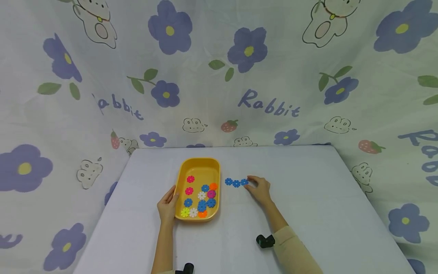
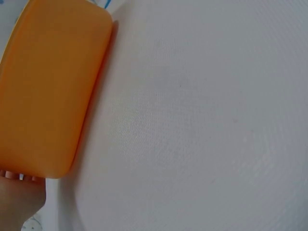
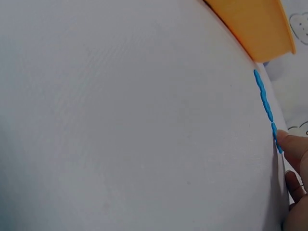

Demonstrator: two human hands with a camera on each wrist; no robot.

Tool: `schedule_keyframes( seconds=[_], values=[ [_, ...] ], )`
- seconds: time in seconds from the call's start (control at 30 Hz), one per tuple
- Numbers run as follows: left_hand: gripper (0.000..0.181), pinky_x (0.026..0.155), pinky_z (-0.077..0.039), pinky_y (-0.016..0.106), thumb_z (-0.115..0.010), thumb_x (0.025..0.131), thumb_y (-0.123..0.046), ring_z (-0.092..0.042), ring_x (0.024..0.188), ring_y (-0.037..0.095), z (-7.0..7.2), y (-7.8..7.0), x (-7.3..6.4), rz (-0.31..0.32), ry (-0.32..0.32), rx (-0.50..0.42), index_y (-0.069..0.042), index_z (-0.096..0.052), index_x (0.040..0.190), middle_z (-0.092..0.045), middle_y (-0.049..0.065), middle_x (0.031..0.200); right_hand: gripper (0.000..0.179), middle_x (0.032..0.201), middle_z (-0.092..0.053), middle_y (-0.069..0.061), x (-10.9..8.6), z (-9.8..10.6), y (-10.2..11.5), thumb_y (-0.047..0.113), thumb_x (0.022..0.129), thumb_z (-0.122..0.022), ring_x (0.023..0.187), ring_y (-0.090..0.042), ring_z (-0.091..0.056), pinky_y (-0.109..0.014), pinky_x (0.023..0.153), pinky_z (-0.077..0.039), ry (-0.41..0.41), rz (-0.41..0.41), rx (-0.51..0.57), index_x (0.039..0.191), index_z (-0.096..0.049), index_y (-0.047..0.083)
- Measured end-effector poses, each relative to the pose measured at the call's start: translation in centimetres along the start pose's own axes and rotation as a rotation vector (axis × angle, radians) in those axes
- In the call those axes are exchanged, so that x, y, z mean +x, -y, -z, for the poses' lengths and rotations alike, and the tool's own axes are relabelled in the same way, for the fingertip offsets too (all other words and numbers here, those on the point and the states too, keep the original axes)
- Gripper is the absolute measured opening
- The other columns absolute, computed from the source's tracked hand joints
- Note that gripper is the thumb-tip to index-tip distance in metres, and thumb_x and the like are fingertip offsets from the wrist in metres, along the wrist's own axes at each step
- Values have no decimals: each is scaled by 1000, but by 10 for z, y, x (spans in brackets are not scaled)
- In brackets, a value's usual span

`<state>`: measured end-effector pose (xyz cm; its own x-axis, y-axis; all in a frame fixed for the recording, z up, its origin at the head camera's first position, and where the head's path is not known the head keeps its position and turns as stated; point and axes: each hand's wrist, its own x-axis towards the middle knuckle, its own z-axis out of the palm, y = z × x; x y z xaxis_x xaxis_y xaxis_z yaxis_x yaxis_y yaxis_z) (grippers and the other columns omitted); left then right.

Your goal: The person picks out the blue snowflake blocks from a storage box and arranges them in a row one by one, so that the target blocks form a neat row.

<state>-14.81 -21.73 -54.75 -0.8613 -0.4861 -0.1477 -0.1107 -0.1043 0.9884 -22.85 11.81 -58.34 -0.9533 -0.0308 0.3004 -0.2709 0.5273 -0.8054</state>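
Note:
My left hand (image 1: 167,205) grips the left side of a yellow tray (image 1: 205,172), thumb at the rim; in the left wrist view its fingers lie against the tray's outer wall (image 2: 53,91). Inside the tray are several notched plastic discs: pink, white, yellow, orange, purple and blue. Right of the tray, three blue notched discs (image 1: 236,183) form a linked row. My right hand (image 1: 260,190) pinches the rightmost disc between thumb and fingers. From the right wrist, the blue row (image 3: 264,98) appears edge-on, running from the right hand (image 3: 296,156) toward the tray.
All this is on a white-covered table (image 1: 308,198). A cloth with printed flowers and rabbits (image 1: 202,80) hangs behind and at both sides. Black wrist devices (image 1: 265,241) show at both forearms.

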Motion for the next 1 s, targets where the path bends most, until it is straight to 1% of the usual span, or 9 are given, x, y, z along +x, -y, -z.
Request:
schedule_keyframes(
  seconds=[0.1, 0.2, 0.33, 0.5, 0.6, 0.73, 0.87, 0.93, 1.0],
  values=[
    [39, 81, -49, 11, -62, 89, -5, -58, 107, 2, 0, 1, 0, -10, -6, -10, 1, -57, 127, -52, 17, 132, 40, 107, -68, -15, -1, -1, 1, 8, 74, -77, 103, -33, -57, -52, 98, -36, 2, -23, 46, 111, -66, -2],
    [39, 81, -49, 11, -63, 89, -5, -58, 106, 2, 0, 1, 0, -13, -10, -13, 2, -57, 127, -53, 18, 132, 40, 110, -66, -16, 0, -2, 4, 8, 77, -75, 103, -33, -56, -49, 92, -45, 9, -39, 110, 114, -64, -3],
    [39, 83, -48, 11, -61, 90, -6, -56, 113, 7, -1, -1, -1, -5, -2, -4, 0, -56, 129, -51, 16, 134, 40, 111, -65, -18, 5, -5, 18, 8, 79, -75, 98, -36, -57, -48, 85, -48, 2, -1, 193, 115, -63, -6],
    [40, 85, -47, 11, -60, 91, -6, -52, 120, 13, -1, -4, -2, -2, 0, 3, 0, -55, 130, -50, 16, 135, 37, 107, -65, -22, 11, -11, 47, 3, 78, -75, 93, -41, -59, -46, 77, -54, 29, 69, 268, 111, -63, -7],
    [39, 85, -46, 11, -61, 90, -6, -52, 120, 13, -1, -4, -2, -7, -3, 3, 0, -55, 129, -50, 16, 134, 35, 105, -64, -26, 11, -13, 71, -2, 78, -73, 91, -44, -59, -48, 77, -54, 83, 89, 325, 111, -63, -9],
    [39, 84, -47, 11, -61, 90, -6, -53, 117, 10, -1, -4, -2, -9, -3, 6, 0, -56, 129, -51, 16, 134, 34, 103, -61, -33, 8, -18, 99, -10, 79, -68, 90, -49, -58, -53, 79, -52, 162, 104, 422, 110, -59, -17],
    [39, 84, -47, 10, -62, 90, -5, -53, 118, 12, 0, -3, -1, -12, -9, 4, 1, -56, 128, -51, 17, 133, 37, 107, -62, -30, 8, -34, 105, -4, 82, -68, 96, -40, -61, -39, 83, -55, 244, 63, 391, 114, -57, -17],
    [39, 84, -47, 10, -62, 90, -5, -51, 120, 15, 0, -3, -1, -9, -15, -4, 1, -56, 128, -52, 17, 133, 38, 108, -63, -26, 9, -43, 105, 2, 83, -69, 98, -34, -62, -30, 82, -55, 269, 50, 331, 116, -58, -13],
    [40, 83, -47, 10, -62, 90, -4, -50, 122, 19, 0, -2, -1, -4, -19, -12, 1, -56, 128, -51, 17, 133, 36, 108, -65, -23, 8, -49, 106, 4, 84, -69, 97, -33, -62, -28, 81, -55, 277, 57, 289, 115, -60, -10]
  ],
)
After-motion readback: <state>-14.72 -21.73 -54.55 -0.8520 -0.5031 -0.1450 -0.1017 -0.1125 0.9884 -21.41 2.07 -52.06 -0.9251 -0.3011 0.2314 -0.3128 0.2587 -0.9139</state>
